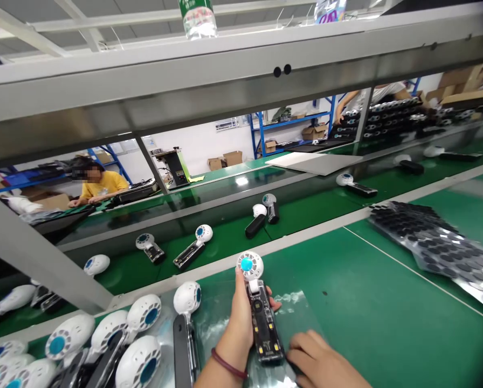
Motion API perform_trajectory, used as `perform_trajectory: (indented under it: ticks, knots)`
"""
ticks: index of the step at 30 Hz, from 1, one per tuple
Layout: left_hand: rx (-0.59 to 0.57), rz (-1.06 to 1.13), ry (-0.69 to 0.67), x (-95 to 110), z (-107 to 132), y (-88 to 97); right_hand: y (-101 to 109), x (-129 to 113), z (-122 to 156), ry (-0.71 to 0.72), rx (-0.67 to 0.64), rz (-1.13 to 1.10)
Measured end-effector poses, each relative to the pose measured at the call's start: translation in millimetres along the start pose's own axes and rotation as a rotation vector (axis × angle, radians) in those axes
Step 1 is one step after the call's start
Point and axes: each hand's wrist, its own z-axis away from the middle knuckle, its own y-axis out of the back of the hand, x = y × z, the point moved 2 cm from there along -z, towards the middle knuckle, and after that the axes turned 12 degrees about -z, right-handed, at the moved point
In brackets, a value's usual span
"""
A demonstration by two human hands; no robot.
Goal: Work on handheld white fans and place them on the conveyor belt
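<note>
My left hand [241, 312] is wrapped round a small handheld fan [263, 318], tilted up in front of me. The fan has a white round head with a blue centre, and its dark handle shows a circuit board with small yellow parts. Close by the handle's lower end is my right hand [320, 358], its fingers curled; whatever they hold, if anything, is hidden. Beneath both hands lies a clear plastic sheet [302, 307]. Another fan [187, 323] stands left of my left wrist, and several more fans [138, 361] are heaped at the lower left.
A green conveyor belt [225, 245] crosses beyond a pale rail, carrying several fans. Sheets of round black pads [439, 242] lie at right on the green table [371, 302]. A metal post [51, 258] rises at left; a shelf beam [225, 70] hangs overhead. A person in yellow [104, 183] sits beyond.
</note>
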Motion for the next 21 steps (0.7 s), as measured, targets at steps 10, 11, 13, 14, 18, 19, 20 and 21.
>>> perform_trajectory:
  ticks: [10,11,13,14,18,19,20,21]
  knots:
    - [0.023,0.008,-0.038,-5,-3,3.0,9,-10,-13,-0.134,-0.024,-0.177]
    - [0.019,0.009,-0.039,-5,-3,2.8,11,-11,-11,-0.133,-0.046,-0.209]
    - [0.015,-0.001,-0.045,-5,-2,2.2,20,-14,-9,-0.144,-0.074,-0.263]
    - [0.016,-0.014,-0.049,-5,-2,1.7,27,-16,-9,-0.147,-0.064,-0.29]
    - [0.044,-0.09,-0.083,-8,-2,1.6,52,-26,-27,-0.142,0.079,-0.454]
    - [0.059,-0.11,-0.103,-8,-2,2.3,56,-27,-34,-0.154,0.101,-0.478]
    - [0.077,-0.129,-0.125,-8,-2,3.4,58,-28,-42,-0.168,0.109,-0.481]
    - [0.095,-0.147,-0.149,-9,-3,4.6,59,-29,-49,-0.184,0.105,-0.464]
